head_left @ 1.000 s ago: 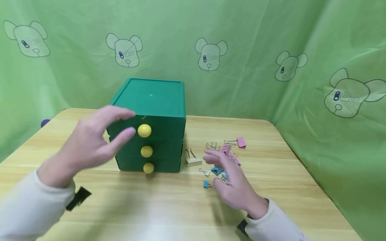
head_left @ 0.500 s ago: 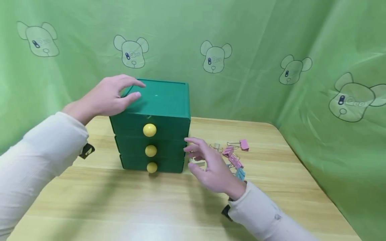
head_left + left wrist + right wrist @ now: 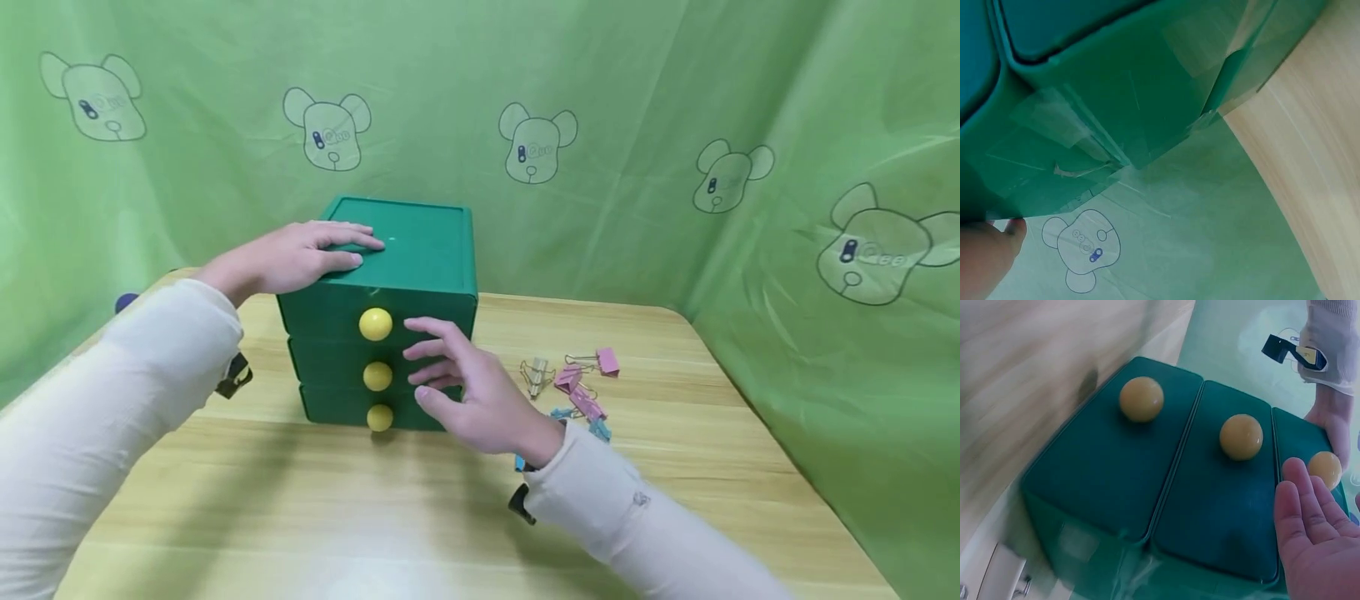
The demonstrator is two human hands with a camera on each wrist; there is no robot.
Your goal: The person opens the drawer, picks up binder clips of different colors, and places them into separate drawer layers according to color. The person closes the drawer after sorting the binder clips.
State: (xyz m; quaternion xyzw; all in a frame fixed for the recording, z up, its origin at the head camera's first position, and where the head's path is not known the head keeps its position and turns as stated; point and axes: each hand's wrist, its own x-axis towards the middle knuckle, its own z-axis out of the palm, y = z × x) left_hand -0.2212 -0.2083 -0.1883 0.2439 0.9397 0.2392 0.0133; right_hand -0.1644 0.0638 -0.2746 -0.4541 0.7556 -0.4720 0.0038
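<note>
A green three-drawer cabinet [image 3: 427,250] stands on the table, every drawer closed. Each drawer front has a round yellow knob: top [image 3: 376,324], middle [image 3: 377,376] and bottom [image 3: 379,417]. My left hand [image 3: 300,254] rests on the cabinet's top at its left side, fingers extended. In the left wrist view, part of that hand [image 3: 985,259] shows beside the cabinet's taped side [image 3: 1141,106]. My right hand [image 3: 483,396] hovers before the drawer fronts, fingers spread and slightly bent, holding nothing. In the right wrist view its fingertips [image 3: 1295,469] are near the top knob [image 3: 1324,470].
Right of the cabinet lie several binder clips: pink [image 3: 608,362], cream [image 3: 537,377] and blue [image 3: 598,430]. My right forearm partly covers this group. A green curtain [image 3: 615,208] hangs behind and on the right. The table's right edge [image 3: 783,446] runs beside it.
My left hand has risen from before the cabinet and come down onto its top. My right hand has moved left from over the binder clips to the drawer fronts. The view has shifted slightly.
</note>
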